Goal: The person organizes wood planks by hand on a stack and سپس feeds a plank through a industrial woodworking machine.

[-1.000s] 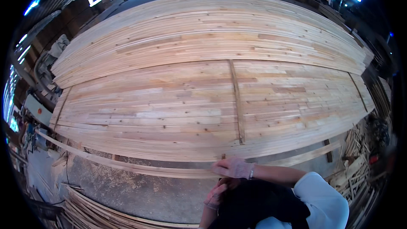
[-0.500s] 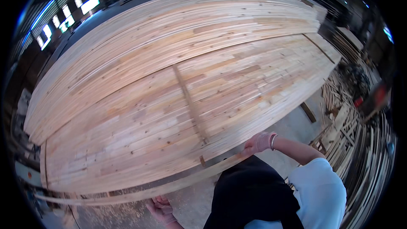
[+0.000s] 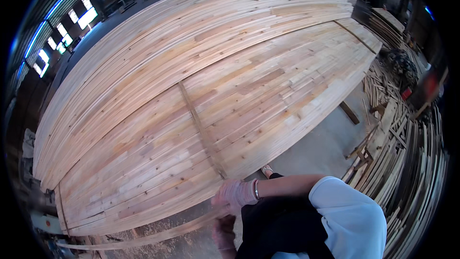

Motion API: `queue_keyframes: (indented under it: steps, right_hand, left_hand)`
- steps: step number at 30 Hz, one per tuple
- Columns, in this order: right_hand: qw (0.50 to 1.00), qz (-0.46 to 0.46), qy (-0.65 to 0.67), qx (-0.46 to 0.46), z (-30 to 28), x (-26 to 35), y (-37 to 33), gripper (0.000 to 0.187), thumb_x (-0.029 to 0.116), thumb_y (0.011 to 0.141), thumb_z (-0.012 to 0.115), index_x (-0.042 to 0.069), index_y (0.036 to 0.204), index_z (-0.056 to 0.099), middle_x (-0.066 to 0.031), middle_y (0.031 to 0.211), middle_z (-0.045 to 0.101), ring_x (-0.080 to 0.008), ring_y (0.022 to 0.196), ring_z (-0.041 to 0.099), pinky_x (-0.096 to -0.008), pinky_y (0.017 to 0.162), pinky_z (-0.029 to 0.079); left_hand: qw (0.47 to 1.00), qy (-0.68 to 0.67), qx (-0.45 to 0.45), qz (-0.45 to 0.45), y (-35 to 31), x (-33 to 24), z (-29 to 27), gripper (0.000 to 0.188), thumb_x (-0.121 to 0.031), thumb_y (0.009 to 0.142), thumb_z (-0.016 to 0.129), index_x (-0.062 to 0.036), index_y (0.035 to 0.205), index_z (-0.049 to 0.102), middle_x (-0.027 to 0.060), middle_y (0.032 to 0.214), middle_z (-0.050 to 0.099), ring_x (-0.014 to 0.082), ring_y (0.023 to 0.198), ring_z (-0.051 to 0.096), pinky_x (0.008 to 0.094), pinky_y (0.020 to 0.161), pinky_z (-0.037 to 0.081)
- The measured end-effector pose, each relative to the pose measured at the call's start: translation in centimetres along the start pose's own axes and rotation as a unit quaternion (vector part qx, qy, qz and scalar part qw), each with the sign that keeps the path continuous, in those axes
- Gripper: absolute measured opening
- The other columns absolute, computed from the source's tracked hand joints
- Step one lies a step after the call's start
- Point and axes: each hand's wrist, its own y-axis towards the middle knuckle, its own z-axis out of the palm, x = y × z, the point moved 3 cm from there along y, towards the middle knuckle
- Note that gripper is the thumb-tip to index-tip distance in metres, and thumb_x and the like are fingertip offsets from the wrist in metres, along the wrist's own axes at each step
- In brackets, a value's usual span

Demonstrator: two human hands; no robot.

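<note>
A long, thin pale wooden strip [image 3: 158,234] runs from the lower left to my body, along the near side of a broad stack of jointed boards [image 3: 143,163]. Wearing a thin, pale glove, my right hand [image 3: 235,195] is closed round the strip's near end, beside the stack's near edge. My left hand [image 3: 224,234] is just below it, close under the strip; shadow and blur hide how its fingers lie. A narrow wooden batten [image 3: 197,122] lies across the top boards.
Behind rises a higher layer of boards [image 3: 215,33]. Another batten [image 3: 354,36] crosses the far right end. Scrap wood and long strips [image 3: 407,172] are heaped on the right. Sawdust [image 3: 163,247] covers the floor at lower left. A dark timber piece [image 3: 349,112] lies near the stack.
My right hand has moved left and down with the strip's end. My left hand, open beneath the strip before, has moved right and now lies under the right hand. The view has shifted.
</note>
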Motion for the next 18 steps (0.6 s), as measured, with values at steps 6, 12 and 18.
queue_keyframes:
  steps: [6,12,18]
  right_hand:
    - [0.982,0.022,0.152,-0.109,-7.1,-10.6,-2.9,0.049,0.044,0.087,0.058,0.009,0.12,0.06,-0.0171,0.109,0.065,-0.0345,0.102,0.061,-0.041,0.089,0.048]
    - [0.957,0.193,0.047,-0.21,-17.8,-25.5,-5.7,0.056,0.052,0.085,0.059,0.011,0.124,0.059,-0.0165,0.112,0.065,-0.034,0.105,0.061,-0.0404,0.092,0.048]
    - [0.923,0.235,-0.138,-0.271,-32.9,-35.2,-0.6,0.066,0.05,0.08,0.064,0.008,0.13,0.052,-0.0154,0.123,0.06,-0.031,0.112,0.058,-0.0403,0.095,0.046]
  left_hand:
    - [0.934,-0.19,-0.291,0.079,-0.8,-4.8,-8.5,0.038,-0.045,0.09,0.059,-0.0077,0.094,0.064,0.0043,0.071,0.064,0.0114,0.051,0.05,0.0392,0.088,0.055]
    - [0.564,-0.816,0.019,-0.129,3.8,1.4,-24.7,0.032,-0.041,0.095,0.046,-0.0138,0.103,0.061,0.0077,0.09,0.065,0.0283,0.079,0.057,0.0528,0.096,0.042]
    - [0.368,-0.927,0.049,-0.05,6.5,10.7,-18.8,0.032,-0.032,0.094,0.041,-0.0168,0.122,0.045,0.0117,0.133,0.045,0.0326,0.124,0.039,0.0576,0.101,0.031]
